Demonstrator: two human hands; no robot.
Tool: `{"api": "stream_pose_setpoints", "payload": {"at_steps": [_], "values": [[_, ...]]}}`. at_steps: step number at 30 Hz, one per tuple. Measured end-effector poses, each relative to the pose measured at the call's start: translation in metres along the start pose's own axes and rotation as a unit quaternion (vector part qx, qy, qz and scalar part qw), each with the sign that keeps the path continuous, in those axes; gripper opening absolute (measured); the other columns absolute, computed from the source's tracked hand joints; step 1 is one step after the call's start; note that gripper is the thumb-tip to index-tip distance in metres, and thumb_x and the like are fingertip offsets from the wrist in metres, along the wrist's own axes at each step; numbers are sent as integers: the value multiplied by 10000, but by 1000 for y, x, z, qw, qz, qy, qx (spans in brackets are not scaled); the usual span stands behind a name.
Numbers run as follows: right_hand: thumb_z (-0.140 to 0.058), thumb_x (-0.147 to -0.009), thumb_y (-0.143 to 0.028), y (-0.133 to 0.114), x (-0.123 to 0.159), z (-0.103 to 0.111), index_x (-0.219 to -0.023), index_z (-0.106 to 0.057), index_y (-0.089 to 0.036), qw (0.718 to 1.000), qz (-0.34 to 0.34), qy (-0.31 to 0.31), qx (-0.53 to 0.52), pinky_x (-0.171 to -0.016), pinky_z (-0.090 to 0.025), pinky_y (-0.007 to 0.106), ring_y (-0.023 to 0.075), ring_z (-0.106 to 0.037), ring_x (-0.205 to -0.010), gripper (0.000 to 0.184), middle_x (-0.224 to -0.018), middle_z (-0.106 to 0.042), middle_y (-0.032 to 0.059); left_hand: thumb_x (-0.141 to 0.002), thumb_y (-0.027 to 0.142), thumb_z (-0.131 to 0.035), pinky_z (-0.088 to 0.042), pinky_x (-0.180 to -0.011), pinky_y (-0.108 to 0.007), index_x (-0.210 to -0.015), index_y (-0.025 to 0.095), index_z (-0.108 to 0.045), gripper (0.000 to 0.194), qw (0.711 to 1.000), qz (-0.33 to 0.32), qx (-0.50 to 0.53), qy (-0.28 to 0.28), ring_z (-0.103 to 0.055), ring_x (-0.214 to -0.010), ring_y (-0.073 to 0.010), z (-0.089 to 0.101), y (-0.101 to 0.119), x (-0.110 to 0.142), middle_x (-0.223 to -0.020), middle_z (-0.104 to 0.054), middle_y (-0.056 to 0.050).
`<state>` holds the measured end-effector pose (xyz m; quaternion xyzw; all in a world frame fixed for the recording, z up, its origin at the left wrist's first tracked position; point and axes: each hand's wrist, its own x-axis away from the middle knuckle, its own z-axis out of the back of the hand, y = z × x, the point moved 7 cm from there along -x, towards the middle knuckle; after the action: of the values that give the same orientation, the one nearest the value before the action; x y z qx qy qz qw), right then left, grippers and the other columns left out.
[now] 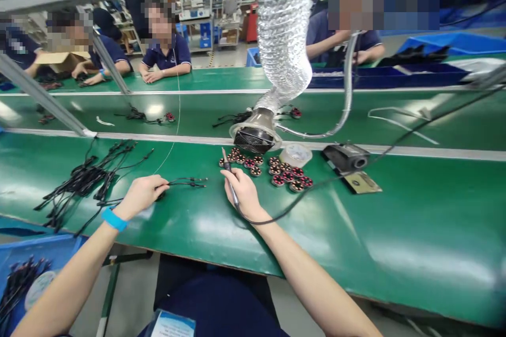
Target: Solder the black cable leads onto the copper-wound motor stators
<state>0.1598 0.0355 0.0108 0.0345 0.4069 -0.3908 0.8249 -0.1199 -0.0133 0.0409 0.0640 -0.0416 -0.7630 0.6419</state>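
Note:
My left hand (144,195), with a blue wristband, pinches a black cable (190,182) whose thin wire ends point right over the green bench. In my right hand (244,193) is a soldering iron (226,160), held like a pen with its tip pointing up and away from me; its black cord runs off to the right. Beyond that hand lie several small round motors (256,171), copper and red, in two loose groups. A pile of black cables (95,176) lies left of my left hand. A thin wire strand hangs down near my left hand.
A foil duct (284,26) with a fan hood (255,134) hangs above the motors. Behind them sit a tape roll (296,155) and a black iron holder (348,157). A blue bin (51,250) with cables stands lower left. Co-workers sit across the conveyor (213,105).

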Motion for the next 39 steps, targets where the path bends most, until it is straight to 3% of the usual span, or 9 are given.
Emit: {"api": "stream_pose_setpoints", "payload": {"at_steps": [2, 4, 9, 14, 19, 26, 33, 36, 39], "values": [[-490, -921, -87, 6, 0, -1, -1173, -647, -170, 1000, -12, -1, -2, -722, -502, 286, 179, -604, -799, 308, -1012, -632, 101, -904, 405, -560, -488, -781, -292, -942, 216, -763, 280, 998, -17, 23, -54, -676, -872, -220, -16, 12, -15, -984, -732, -68], [-489, -928, -99, 11, 0, -3, -1181, -645, -170, 1000, -22, -2, -4, -726, -504, 285, 179, -606, -805, 307, -1011, -627, 101, -842, 443, -639, -490, -757, -294, -962, 207, -762, 292, 996, 1, 63, -67, -661, -837, -213, -17, 13, -31, -985, -707, -70], [-493, -917, -91, 19, -2, -5, -1199, -645, -182, 999, -44, 5, -17, -740, -520, 287, 179, -624, -815, 333, -1011, -624, 96, -850, 492, -609, -489, -713, -292, -942, 200, -758, 341, 978, 58, 200, -9, -623, -791, -189, -7, 20, -70, -950, -697, -52], [-484, -949, -124, 23, -4, 20, -1170, -661, -207, 994, -73, 78, -23, -786, -538, 294, 174, -648, -855, 295, -1023, -622, 94, -946, 338, -478, -478, -800, -295, -861, 174, -760, 337, 973, -25, 227, 22, -640, -862, -193, -25, 85, -99, -903, -707, -63], [-515, -964, -163, 22, 4, 75, -1145, -655, -222, 981, -108, 157, -22, -790, -549, 285, 159, -654, -859, 237, -985, -612, 74, -957, 262, -502, -477, -797, -290, -861, 182, -775, 300, 971, -121, 206, 12, -648, -817, -190, -52, 154, -113, -860, -707, -70], [-523, -961, -178, 25, 51, 133, -1121, -633, -218, 961, -159, 220, 47, -790, -567, 356, 187, -650, -848, 198, -945, -610, 75, -942, 213, -543, -495, -829, -310, -917, 184, -786, 247, 975, -138, 174, 11, -665, -878, -213, -77, 198, -130, -933, -704, -97], [-536, -929, -144, 28, 92, 145, -1128, -635, -233, 952, -175, 244, 61, -720, -570, 344, 187, -636, -795, 240, -920, -601, 69, -973, 262, -502, -501, -785, -296, -1038, 205, -751, 263, 984, -150, 97, 14, -683, -917, -216, -84, 242, -140, -997, -720, -112], [-532, -932, -135, 29, 98, 142, -1135, -630, -235, 952, -173, 246, 62, -715, -569, 338, 185, -635, -794, 246, -920, -599, 70, -986, 188, -425, -505, -770, -301, -1171, 201, -681, 317, 986, -166, 25, -17, -699, -927, -224, -93, 260, -144, -1021, -727, -136], [-539, -930, -121, 31, 100, 137, -1132, -631, -230, 955, -169, 241, 49, -703, -568, 320, 176, -631, -788, 247, -924, -593, 69, -959, 100, -395, -507, -748, -311, -1151, 156, -662, 334, 984, -174, -12, -37, -714, -899, -237, -98, 268, -146, -999, -727, -167]]}}
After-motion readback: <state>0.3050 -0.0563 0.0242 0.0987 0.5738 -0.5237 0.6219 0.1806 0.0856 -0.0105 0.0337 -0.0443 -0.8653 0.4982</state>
